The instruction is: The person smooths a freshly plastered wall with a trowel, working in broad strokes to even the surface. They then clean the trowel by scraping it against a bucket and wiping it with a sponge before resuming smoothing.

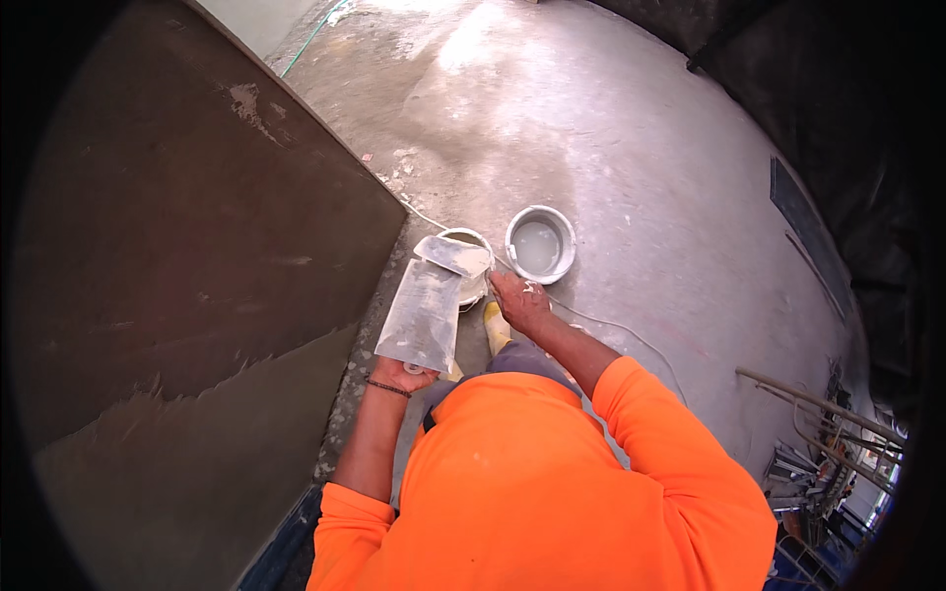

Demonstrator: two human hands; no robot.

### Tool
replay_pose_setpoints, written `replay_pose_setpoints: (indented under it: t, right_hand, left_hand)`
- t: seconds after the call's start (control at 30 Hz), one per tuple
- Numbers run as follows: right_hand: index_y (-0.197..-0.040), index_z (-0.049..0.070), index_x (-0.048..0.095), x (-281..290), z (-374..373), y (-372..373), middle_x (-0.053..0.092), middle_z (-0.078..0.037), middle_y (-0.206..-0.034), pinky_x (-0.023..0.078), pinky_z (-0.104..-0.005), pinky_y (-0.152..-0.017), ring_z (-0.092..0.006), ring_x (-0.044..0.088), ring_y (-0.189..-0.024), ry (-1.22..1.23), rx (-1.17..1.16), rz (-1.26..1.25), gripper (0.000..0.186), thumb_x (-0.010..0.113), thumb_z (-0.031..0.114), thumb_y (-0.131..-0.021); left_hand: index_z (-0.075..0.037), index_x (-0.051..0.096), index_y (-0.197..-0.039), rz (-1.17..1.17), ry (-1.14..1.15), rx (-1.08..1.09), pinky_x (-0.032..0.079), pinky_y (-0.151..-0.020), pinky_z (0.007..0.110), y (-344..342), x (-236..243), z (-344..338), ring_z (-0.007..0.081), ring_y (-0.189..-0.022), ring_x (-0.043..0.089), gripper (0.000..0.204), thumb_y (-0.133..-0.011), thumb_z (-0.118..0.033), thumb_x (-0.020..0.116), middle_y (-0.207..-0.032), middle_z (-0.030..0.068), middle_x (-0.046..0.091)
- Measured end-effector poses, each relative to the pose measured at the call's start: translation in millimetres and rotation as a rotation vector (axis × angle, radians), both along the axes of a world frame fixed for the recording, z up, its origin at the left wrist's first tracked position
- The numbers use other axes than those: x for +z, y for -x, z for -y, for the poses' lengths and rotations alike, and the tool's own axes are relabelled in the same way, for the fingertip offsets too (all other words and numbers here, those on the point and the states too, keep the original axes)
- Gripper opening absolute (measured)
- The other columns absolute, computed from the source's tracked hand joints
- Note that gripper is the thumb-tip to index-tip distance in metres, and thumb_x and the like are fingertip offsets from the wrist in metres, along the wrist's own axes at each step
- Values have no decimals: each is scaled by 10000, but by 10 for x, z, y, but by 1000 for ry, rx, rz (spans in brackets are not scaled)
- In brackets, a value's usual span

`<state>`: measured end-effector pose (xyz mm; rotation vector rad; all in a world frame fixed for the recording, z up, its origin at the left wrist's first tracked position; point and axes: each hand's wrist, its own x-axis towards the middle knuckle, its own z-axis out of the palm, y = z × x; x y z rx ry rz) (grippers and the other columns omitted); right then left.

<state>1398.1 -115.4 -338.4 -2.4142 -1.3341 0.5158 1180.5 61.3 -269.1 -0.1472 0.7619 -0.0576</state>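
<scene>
My left hand [402, 376] is closed around the handle of a rectangular metal plate [414, 320], smeared with pale plaster and tilted below the bucket's left side. My right hand [519, 300] is closed on a trowel, whose flat blade [451, 254] carries pale wet plaster and overlaps the plate's upper edge. Beneath the blade stands a bucket of plaster [474, 294], partly hidden by both tools. Just to its right stands a second round bucket [566, 246] with grey liquid in it.
A partly plastered wall [197, 227] runs along my left. A white cable [631, 333] crosses the stained floor [670, 197] past the buckets and my booted foot [497, 325]. Metal frames and tubes [818, 399] are piled at the lower right; a dark board [808, 231] lies at the right.
</scene>
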Motion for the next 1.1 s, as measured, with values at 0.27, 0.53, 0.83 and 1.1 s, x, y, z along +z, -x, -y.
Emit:
replay_pose_setpoints:
  t: [0.27, 0.53, 0.83, 1.1]
  right_hand:
    - [-1084, 81, 544, 590, 95, 442, 608, -170, -878, 534, -506, -639, -386, 674, -767, -237, 185, -59, 121, 576, 177, -1018]
    - [-1085, 47, 588, 1436, 202, 427, 650, -184, -851, 541, -501, -644, -406, 693, -776, -369, 119, -352, 265, 707, 235, -941]
    - [-1029, 86, 568, 1245, 311, 494, 705, -207, -883, 545, -546, -720, -431, 702, -839, -180, 281, -503, 252, 650, 317, -973]
    - [-1154, 87, 551, 640, -176, 1, 708, -275, -1013, 541, -578, -806, -471, 693, -971, 92, 23, -358, 311, 615, 333, -975]
  left_hand:
    - [-169, 724, -1162, 45, -39, -76, 587, -520, 337, -20, -61, -29, 214, -839, 761, 415, -974, -508, 577, -1034, 19, 784]
    - [-197, 699, -1171, -51, -169, 28, 529, -492, 322, -6, -199, -200, 197, -784, 729, 407, -955, -520, 578, -1007, 10, 771]
    - [-167, 694, -1231, 40, -385, 170, 604, -866, 419, 11, -258, -318, 236, -1087, 705, 362, -1012, -430, 576, -1217, 20, 737]
    - [-126, 681, -1276, 160, -254, 81, 614, -905, 389, 41, -56, -189, 225, -1083, 725, 357, -1042, -369, 567, -1232, 47, 737]
